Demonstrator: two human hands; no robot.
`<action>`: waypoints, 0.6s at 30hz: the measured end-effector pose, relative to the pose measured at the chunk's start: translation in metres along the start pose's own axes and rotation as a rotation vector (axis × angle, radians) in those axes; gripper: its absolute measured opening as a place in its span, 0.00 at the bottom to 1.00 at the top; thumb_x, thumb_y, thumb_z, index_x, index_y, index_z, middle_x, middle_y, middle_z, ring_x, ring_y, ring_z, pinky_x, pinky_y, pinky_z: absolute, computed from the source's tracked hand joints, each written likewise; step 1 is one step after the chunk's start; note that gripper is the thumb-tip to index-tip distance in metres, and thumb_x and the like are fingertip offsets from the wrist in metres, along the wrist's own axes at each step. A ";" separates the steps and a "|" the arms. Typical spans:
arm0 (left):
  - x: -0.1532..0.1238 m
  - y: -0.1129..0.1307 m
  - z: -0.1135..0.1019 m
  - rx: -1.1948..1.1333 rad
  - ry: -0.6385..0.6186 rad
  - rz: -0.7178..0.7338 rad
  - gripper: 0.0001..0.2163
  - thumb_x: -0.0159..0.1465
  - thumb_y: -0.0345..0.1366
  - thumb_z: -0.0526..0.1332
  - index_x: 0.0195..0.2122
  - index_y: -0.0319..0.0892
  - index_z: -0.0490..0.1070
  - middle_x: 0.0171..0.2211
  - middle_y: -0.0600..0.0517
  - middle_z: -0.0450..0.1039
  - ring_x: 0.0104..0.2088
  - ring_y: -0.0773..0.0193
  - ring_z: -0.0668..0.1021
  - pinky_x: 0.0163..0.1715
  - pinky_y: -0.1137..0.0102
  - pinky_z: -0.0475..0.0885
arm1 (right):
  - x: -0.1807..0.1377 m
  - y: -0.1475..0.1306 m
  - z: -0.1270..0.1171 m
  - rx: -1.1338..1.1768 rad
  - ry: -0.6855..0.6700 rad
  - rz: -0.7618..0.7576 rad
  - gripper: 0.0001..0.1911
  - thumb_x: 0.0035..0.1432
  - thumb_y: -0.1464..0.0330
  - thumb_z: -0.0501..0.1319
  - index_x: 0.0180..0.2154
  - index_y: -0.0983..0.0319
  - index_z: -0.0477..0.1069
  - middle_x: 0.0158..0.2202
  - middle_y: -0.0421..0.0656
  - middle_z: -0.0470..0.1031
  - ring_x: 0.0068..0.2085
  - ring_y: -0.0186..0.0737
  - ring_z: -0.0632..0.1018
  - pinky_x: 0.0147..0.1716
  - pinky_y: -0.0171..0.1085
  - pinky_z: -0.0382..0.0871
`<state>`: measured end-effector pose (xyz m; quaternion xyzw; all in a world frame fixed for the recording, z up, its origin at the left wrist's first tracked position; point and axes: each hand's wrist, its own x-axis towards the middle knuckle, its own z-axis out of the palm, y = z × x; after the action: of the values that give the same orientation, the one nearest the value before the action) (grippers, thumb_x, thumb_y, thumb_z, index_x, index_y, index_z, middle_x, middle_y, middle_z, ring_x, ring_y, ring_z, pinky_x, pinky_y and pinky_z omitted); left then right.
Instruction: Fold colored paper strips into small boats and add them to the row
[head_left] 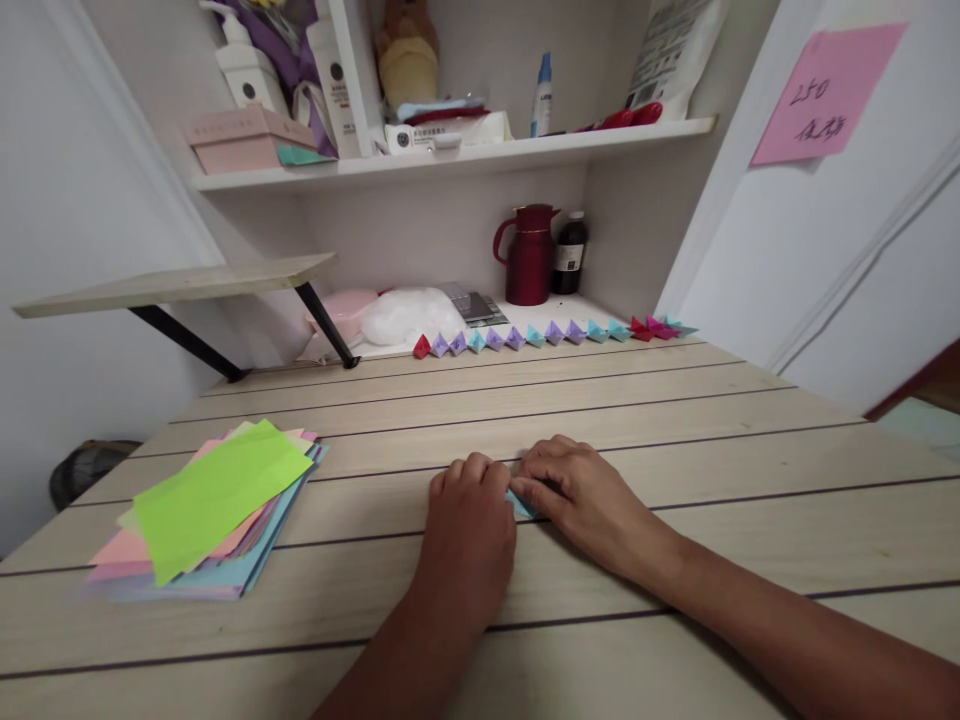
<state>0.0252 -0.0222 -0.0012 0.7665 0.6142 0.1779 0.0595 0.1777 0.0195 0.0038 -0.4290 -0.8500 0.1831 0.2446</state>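
Note:
A small piece of folded light-blue paper (pixel 520 505) lies on the wood-grain table, mostly covered by my fingers. My left hand (pixel 471 515) is closed at its left side, knuckles up, with the fingertips out of sight. From the right, my right hand (pixel 581 495) pinches the same paper, thumb and curled fingers at its edge. To the left lies a loose stack of coloured paper sheets (pixel 259 560) with a bright green sheet (pixel 217 492) on top. Along the table's back edge runs a row of small folded paper pieces (pixel 514 339) in red, purple, blue and pink.
A raised wooden stand (pixel 187 282) with black legs is at the back left. Behind the row are a dark red jug (pixel 529 258), a dark bottle (pixel 571 255) and a white fluffy bundle (pixel 412 316). A white shelf (pixel 480 158) holds bottles and boxes above.

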 end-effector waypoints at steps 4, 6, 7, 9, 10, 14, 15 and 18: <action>0.000 0.000 -0.001 0.009 -0.014 0.001 0.08 0.61 0.27 0.52 0.39 0.43 0.67 0.42 0.50 0.70 0.43 0.57 0.69 0.42 0.62 0.61 | 0.001 0.001 -0.001 -0.006 -0.011 -0.021 0.12 0.64 0.66 0.56 0.30 0.59 0.74 0.33 0.41 0.78 0.40 0.42 0.74 0.42 0.40 0.63; 0.000 0.000 -0.001 0.014 -0.013 0.004 0.09 0.62 0.27 0.52 0.39 0.44 0.68 0.42 0.50 0.70 0.43 0.57 0.69 0.42 0.62 0.61 | 0.002 0.001 -0.002 0.013 -0.016 -0.028 0.11 0.63 0.67 0.57 0.30 0.59 0.74 0.33 0.41 0.78 0.40 0.42 0.74 0.42 0.40 0.64; 0.000 0.000 -0.001 0.016 -0.012 0.005 0.09 0.62 0.27 0.52 0.39 0.44 0.68 0.42 0.50 0.70 0.43 0.57 0.69 0.42 0.62 0.61 | 0.002 0.002 -0.003 0.031 -0.021 -0.032 0.11 0.63 0.68 0.57 0.31 0.59 0.75 0.33 0.41 0.78 0.40 0.42 0.74 0.43 0.40 0.64; 0.000 0.001 -0.002 0.015 -0.018 0.001 0.09 0.63 0.27 0.51 0.40 0.44 0.68 0.42 0.50 0.70 0.43 0.57 0.69 0.43 0.62 0.62 | 0.002 0.003 -0.005 0.083 -0.038 -0.043 0.12 0.64 0.68 0.55 0.31 0.60 0.75 0.34 0.42 0.79 0.40 0.41 0.74 0.44 0.40 0.64; 0.001 0.001 -0.003 0.014 -0.024 -0.001 0.09 0.63 0.27 0.51 0.40 0.44 0.68 0.43 0.50 0.70 0.43 0.57 0.69 0.43 0.62 0.62 | 0.002 0.004 -0.007 0.111 -0.048 -0.048 0.13 0.65 0.68 0.55 0.31 0.60 0.75 0.35 0.42 0.79 0.40 0.41 0.74 0.44 0.40 0.64; 0.001 0.002 -0.004 0.013 -0.033 -0.005 0.09 0.63 0.27 0.51 0.40 0.44 0.68 0.43 0.50 0.70 0.43 0.57 0.70 0.43 0.62 0.62 | 0.002 0.008 -0.012 0.199 -0.095 -0.081 0.12 0.64 0.67 0.56 0.32 0.59 0.77 0.37 0.42 0.79 0.43 0.40 0.75 0.46 0.39 0.66; 0.001 0.002 -0.004 0.016 -0.031 -0.004 0.09 0.63 0.27 0.51 0.40 0.44 0.68 0.43 0.49 0.70 0.43 0.57 0.70 0.43 0.62 0.62 | 0.002 0.008 -0.013 0.210 -0.104 -0.088 0.10 0.63 0.66 0.58 0.32 0.58 0.77 0.38 0.42 0.79 0.43 0.40 0.75 0.47 0.39 0.66; 0.000 0.002 -0.004 0.016 -0.035 -0.004 0.08 0.63 0.28 0.52 0.38 0.44 0.68 0.43 0.49 0.70 0.43 0.57 0.70 0.42 0.62 0.62 | 0.001 0.008 -0.016 0.231 -0.125 -0.098 0.08 0.60 0.64 0.61 0.32 0.57 0.77 0.39 0.41 0.80 0.45 0.41 0.75 0.48 0.40 0.66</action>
<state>0.0261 -0.0228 0.0033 0.7686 0.6162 0.1592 0.0644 0.1916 0.0266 0.0130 -0.3439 -0.8567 0.2940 0.2476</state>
